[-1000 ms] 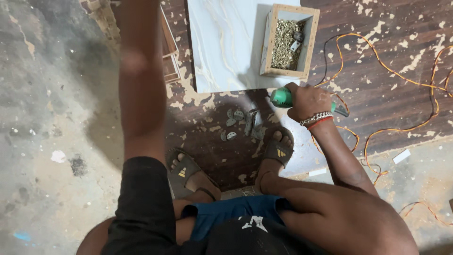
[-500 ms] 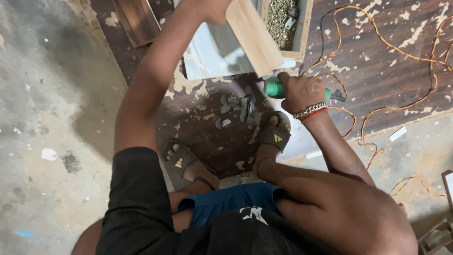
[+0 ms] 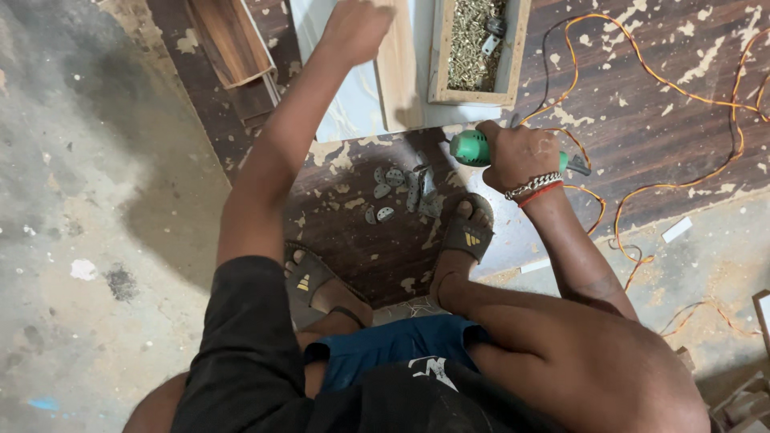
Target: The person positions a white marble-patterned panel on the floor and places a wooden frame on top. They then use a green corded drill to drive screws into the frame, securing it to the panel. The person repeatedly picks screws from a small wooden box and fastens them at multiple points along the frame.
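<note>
My left hand [image 3: 355, 28] reaches far forward and closes on the top of a light wooden strip [image 3: 398, 80]. The strip lies on a white marbled board [image 3: 349, 108]. My right hand [image 3: 520, 151] grips a green power drill [image 3: 468, 148] low over the dark, paint-flecked panel [image 3: 642, 104], next to my right sandalled foot [image 3: 465, 232]. A small pile of grey metal brackets [image 3: 399, 188] lies just left of the drill's nose. I am squatting, with both knees in view.
A wooden box [image 3: 438, 56] of screws stands beside the strip. An orange cable [image 3: 682, 88] loops over the panel at the right. Dark wooden pieces [image 3: 233, 48] lie at the top left. Bare concrete floor [image 3: 88, 200] lies to the left, and wood offcuts [image 3: 746, 393] at the lower right.
My left arm has swung right and its hand has taken the wooden strip, now lying on the white board. My right hand has stayed on the drill.
</note>
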Available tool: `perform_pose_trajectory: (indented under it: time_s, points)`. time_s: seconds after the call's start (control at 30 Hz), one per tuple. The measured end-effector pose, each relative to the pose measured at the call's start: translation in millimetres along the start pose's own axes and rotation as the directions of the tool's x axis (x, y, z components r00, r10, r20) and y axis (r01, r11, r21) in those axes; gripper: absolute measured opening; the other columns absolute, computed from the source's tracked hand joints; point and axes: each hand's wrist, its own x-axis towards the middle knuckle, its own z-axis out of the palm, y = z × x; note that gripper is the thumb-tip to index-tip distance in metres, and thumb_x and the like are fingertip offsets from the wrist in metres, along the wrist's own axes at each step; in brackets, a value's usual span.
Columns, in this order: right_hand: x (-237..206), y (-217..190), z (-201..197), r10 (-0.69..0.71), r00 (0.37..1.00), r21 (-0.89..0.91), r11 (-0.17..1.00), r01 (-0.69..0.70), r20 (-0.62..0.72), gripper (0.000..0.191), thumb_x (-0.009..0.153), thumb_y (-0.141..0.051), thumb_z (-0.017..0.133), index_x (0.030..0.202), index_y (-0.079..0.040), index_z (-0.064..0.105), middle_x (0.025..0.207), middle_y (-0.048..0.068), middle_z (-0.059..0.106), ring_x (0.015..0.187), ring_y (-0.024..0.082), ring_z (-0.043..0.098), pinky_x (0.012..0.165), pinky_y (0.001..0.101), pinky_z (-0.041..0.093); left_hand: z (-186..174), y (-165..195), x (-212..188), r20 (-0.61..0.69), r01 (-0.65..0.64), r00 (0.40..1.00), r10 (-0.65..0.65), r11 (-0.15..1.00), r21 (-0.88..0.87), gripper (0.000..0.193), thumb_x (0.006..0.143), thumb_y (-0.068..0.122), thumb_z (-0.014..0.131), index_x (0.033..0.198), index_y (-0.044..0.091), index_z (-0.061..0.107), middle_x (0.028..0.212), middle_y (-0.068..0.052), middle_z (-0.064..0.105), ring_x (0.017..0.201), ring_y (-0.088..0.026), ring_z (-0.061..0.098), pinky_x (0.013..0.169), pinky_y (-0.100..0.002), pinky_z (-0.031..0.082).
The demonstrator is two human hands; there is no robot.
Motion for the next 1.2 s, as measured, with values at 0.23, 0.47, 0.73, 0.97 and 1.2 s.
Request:
perform_pose_trajectory:
  time_s: [0.23, 0.47, 0.73, 0.97, 1.2]
  points:
    - [-4.8, 6.6, 0.6, -0.001, 1.0, 0.061, 0.998, 0.003, -0.028, 0.05, 0.068, -0.015, 0.074, 0.118, -0.022, 0.069, 0.078, 0.018, 0.073, 0.072, 0.038, 0.073, 0.061, 0.0499, 0.056, 24.5, 70.7, -81.9, 0.467, 0.052, 0.881, -0.074, 0.997, 0.06, 0.097, 0.084, 0.043, 0.08, 0.154, -0.006, 0.034, 0.074, -0.018, 0.071, 0.057, -0.028, 0.068, 0.049, -0.039, 0.058]
    - [-7.5, 4.4, 1.4, -0.04, 0.998, 0.042, 0.998, 0.041, -0.039, 0.051, 0.07, -0.013, 0.072, 0.12, -0.02, 0.067, 0.077, 0.018, 0.072, 0.07, 0.039, 0.072, 0.059, 0.0497, 0.055, 48.0, 67.2, -121.8, 0.302, -0.16, 0.948, 0.103, 0.972, 0.172, 0.106, 0.08, 0.059, 0.082, 0.153, -0.004, 0.036, 0.076, -0.012, 0.071, 0.054, -0.024, 0.063, 0.053, -0.036, 0.053]
    - [-10.4, 3.5, 8.0, -0.061, 0.998, 0.078, 0.995, 0.062, -0.017, 0.035, 0.074, -0.011, 0.069, 0.109, -0.011, 0.063, 0.082, 0.02, 0.073, 0.074, 0.041, 0.072, 0.063, 0.051, 0.056, 57.4, 55.1, -115.5, 0.393, -0.078, 0.919, 0.018, 0.987, 0.138, 0.107, 0.077, 0.054, 0.085, 0.155, 0.001, 0.036, 0.069, -0.009, 0.069, 0.054, -0.021, 0.063, 0.05, -0.035, 0.05]
    - [-21.2, -9.9, 7.9, -0.07, 0.997, 0.086, 0.994, 0.072, -0.027, 0.035, 0.074, -0.012, 0.069, 0.107, -0.007, 0.062, 0.083, 0.02, 0.073, 0.072, 0.042, 0.071, 0.061, 0.0512, 0.055, 56.8, 63.3, -115.7, 0.337, -0.051, 0.941, 0.023, 0.996, 0.075, 0.104, 0.072, 0.046, 0.089, 0.15, -0.001, 0.041, 0.074, -0.013, 0.073, 0.061, -0.025, 0.067, 0.055, -0.036, 0.053]
    - [-25.4, -5.5, 6.1, 0.0, 1.0, 0.139, 0.99, 0.003, -0.025, 0.055, 0.07, -0.013, 0.071, 0.125, -0.013, 0.064, 0.082, 0.022, 0.073, 0.074, 0.044, 0.071, 0.063, 0.0546, 0.055, 60.4, 47.2, -109.4, 0.412, 0.469, 0.73, -0.545, -0.04, -0.882, 0.02, 0.091, 0.003, 0.063, 0.105, -0.007, 0.071, 0.07, -0.005, 0.049, 0.053, -0.011, 0.039, 0.045, -0.027, 0.026]
